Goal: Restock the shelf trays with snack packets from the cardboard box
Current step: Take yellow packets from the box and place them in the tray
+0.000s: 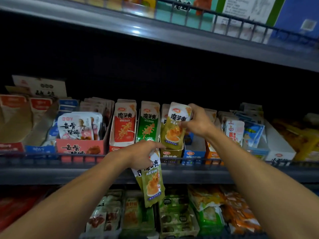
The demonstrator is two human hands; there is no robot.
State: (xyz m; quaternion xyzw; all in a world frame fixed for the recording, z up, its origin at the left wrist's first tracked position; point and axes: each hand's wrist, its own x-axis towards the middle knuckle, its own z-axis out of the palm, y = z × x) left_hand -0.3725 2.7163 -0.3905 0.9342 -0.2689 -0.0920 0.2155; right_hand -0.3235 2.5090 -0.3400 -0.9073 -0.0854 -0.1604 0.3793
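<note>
I am standing at a dim shop shelf, looking at a middle shelf [51, 175] lined with open display trays behind a low wire rail [82, 156]. My right hand [198, 121] is pinching the white top of one olive-yellow konjac snack packet [174, 130] and holding it upright at the front of the olive tray [170, 153], its lower edge just inside the tray's front wall. My left hand [143, 156] is gripping the tops of spare olive packets [152, 185], which are hanging below the shelf edge; I am counting two there, one mostly hidden behind the other, so there could be more. These packets look light, thin and floppy, with a slick film that could slide between my fingers, so I judge the flat sealed top strip the best place to hold, keeping the soft filled belly unsqueezed. Along this row I am counting three konjac trays with packets showing: a red tray [119, 145], a green tray [146, 128] and the olive one; next to them a blue tray [194, 153] looks nearly bare. The cardboard box is not in view.
</note>
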